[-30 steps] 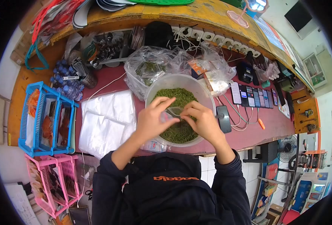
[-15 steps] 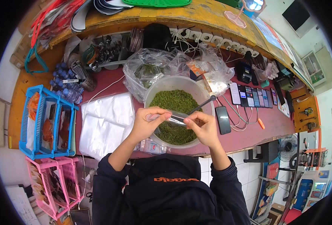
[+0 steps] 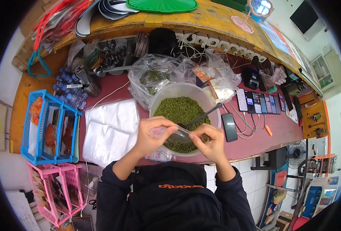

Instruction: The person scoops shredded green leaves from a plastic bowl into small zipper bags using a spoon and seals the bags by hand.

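Over a round translucent tub (image 3: 152, 109), a small clear plastic bag (image 3: 181, 135) is stretched between my two hands. My left hand (image 3: 154, 133) pinches its left edge. The right edge is between the thumb and fingers of my right hand (image 3: 209, 140). Chopped green material (image 3: 181, 109) fills the tub's lower part. A dark-handled spoon or scoop (image 3: 205, 114) leans in it, its handle over the right rim; its far end is hidden.
Flat clear plastic bags (image 3: 109, 127) lie left of the tub, beside a blue basket (image 3: 51, 127). Larger plastic bags (image 3: 151, 77) stand behind it. To the right are a dark phone (image 3: 229, 127), cables and several lit phones (image 3: 257, 102). A pink basket (image 3: 58, 192) is lower left.
The small bag now hangs lower and more spread out between my hands. My right hand has tilted and moved slightly down. The whole view has shifted a little.
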{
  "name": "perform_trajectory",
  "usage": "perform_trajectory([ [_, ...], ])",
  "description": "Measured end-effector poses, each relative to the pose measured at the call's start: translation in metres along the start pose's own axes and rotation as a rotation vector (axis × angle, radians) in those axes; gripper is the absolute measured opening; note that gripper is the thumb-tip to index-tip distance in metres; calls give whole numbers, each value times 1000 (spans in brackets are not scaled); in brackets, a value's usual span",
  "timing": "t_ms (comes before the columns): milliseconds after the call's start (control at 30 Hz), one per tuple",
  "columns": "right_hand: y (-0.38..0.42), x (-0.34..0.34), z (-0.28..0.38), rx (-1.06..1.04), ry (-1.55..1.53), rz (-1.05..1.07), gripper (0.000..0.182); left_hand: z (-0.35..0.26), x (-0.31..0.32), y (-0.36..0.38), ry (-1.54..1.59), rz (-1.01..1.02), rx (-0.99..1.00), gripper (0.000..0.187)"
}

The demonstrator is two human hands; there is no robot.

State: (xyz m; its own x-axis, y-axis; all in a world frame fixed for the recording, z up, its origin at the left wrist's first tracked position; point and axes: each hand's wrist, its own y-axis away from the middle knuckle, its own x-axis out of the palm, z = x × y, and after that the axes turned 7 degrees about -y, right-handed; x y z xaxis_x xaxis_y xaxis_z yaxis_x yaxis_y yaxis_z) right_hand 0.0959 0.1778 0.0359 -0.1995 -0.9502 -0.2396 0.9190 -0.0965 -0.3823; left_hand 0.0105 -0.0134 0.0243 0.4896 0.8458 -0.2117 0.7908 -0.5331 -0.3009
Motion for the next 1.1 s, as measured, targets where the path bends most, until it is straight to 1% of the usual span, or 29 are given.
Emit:
perform_trajectory([
  [33, 4, -7, 1, 6, -1, -8, 6, 0, -6, 0, 50, -31, -37, 4],
  [67, 7, -14, 1, 11, -2, -14, 6, 11, -10, -2, 6, -94, 6, 5],
  [100, 10, -23, -3, 9, -2, -14, 6, 30, -20, -11, 155, -242, 60, 6],
  [133, 14, -31, -12, 76, -127, -119, 6, 36, -41, -23, -43, -341, -26, 9],
  [167, 17, -35, -16, 142, -251, -224, 5, 38, -50, -39, -121, -391, -58, 14],
  [233, 12, -27, -13, 150, -297, -220, 4, 56, -59, -73, -312, -436, 59, 23],
  [300, 7, -16, -11, 175, -137, -142, 3, 59, -63, -100, -369, -457, 38, 27],
  [333, 5, -14, -15, 174, -110, -119, 5, 56, -60, -102, -368, -458, 47, 27],
  [367, 3, -12, -17, 168, -107, -123, 5, 54, -53, -102, -423, -417, 112, 30],
  [400, 0, -9, -18, 120, -9, -146, 8, 48, -43, -99, -477, -375, 174, 34],
  [433, -4, -5, -18, 74, 87, -168, 10, 37, -30, -87, -298, -212, 54, 42],
  [467, -7, -1, -13, 71, 162, -189, 15, 49, -13, -76, -198, -87, -12, 44],
  [500, -10, 5, -12, 73, 161, -192, 15, 26, 2, -61, 24, 111, -171, 46],
  [533, -12, 9, -12, -13, 229, -183, 16, 20, 11, -49, 198, 315, -284, 45],
  [567, -13, 11, -11, -100, 296, -173, 17, 16, 18, -39, 236, 464, -337, 43],
  [600, -10, 11, -16, -130, 293, -140, 16, 15, 25, -32, 263, 514, -360, 43],
  [633, -9, 10, -18, -131, 292, -138, 16, 13, 27, -28, 280, 513, -352, 44],
  [700, -8, 7, -18, -228, 386, -131, 14, 18, 28, -26, 292, 477, -291, 43],
  [733, -8, 5, -17, -228, 388, -131, 14, 18, 26, -25, 293, 478, -290, 43],
  [800, -9, -2, -14, -233, 551, -244, 12, 16, 19, -22, 186, 402, -219, 41],
  [833, -8, -9, -13, -233, 552, -243, 12, 12, 16, -21, 167, 207, -216, 27],
  [900, -6, -22, -11, -53, 390, -257, 15, 20, 8, -22, -402, -139, 287, 15],
  [933, -3, -20, -6, 64, 286, -177, 9, 7, 10, -20, -402, -136, 286, 15],
  [967, 1, -14, -7, 66, 286, -179, 9, -9, 14, -13, -360, -26, 200, 11],
  [1000, 5, -8, -10, 179, 32, -89, 9, -19, 18, -9, -316, 82, 114, 9],
  [1033, 7, -4, -11, 288, -222, 4, 11, -17, 21, -7, -316, 81, 113, 9],
  [1067, 8, -2, -9, 424, -440, 35, 15, -12, 23, -5, -321, 113, 127, 9],
  [1100, 7, -4, -7, 425, -442, 36, 15, -10, 25, -5, -326, 146, 141, 9],
])
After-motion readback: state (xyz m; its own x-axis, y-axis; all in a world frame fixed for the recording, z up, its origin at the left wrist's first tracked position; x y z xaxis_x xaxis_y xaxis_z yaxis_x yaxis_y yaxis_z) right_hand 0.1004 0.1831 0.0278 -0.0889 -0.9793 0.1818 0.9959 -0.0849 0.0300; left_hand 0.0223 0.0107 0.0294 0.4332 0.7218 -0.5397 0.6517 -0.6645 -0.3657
